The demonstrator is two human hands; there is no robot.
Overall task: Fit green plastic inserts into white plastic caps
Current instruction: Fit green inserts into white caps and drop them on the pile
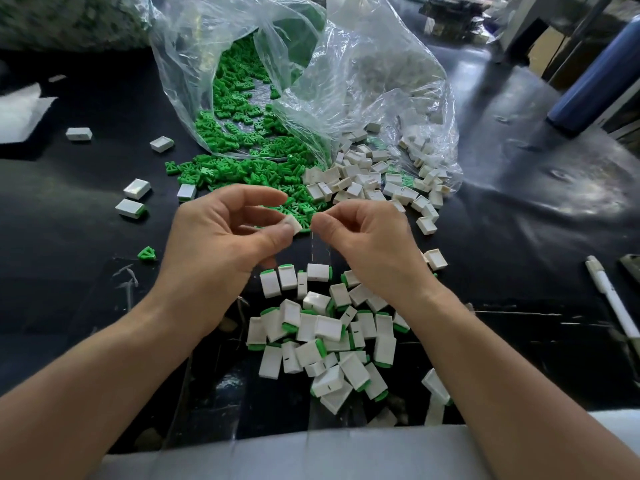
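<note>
My left hand (225, 230) pinches a white cap (292, 225) between thumb and fingers above the black table. My right hand (360, 233) is right beside it with fingers curled, thumb and forefinger pinched together at the cap's edge; whatever they hold is hidden. Loose green inserts (235, 168) spill from a clear bag (194, 64) just beyond my hands. Empty white caps (360, 181) lie in a heap to their right, partly inside a second clear bag (398, 81). Caps fitted with green inserts (325, 337) are piled below my hands, near the table's front edge.
A few single caps (136, 188) and one green insert (147, 253) lie scattered at the left. A white pen (611, 299) lies at the right edge. A dark blue bottle (595, 71) stands at the far right. White paper (19, 112) sits at the far left.
</note>
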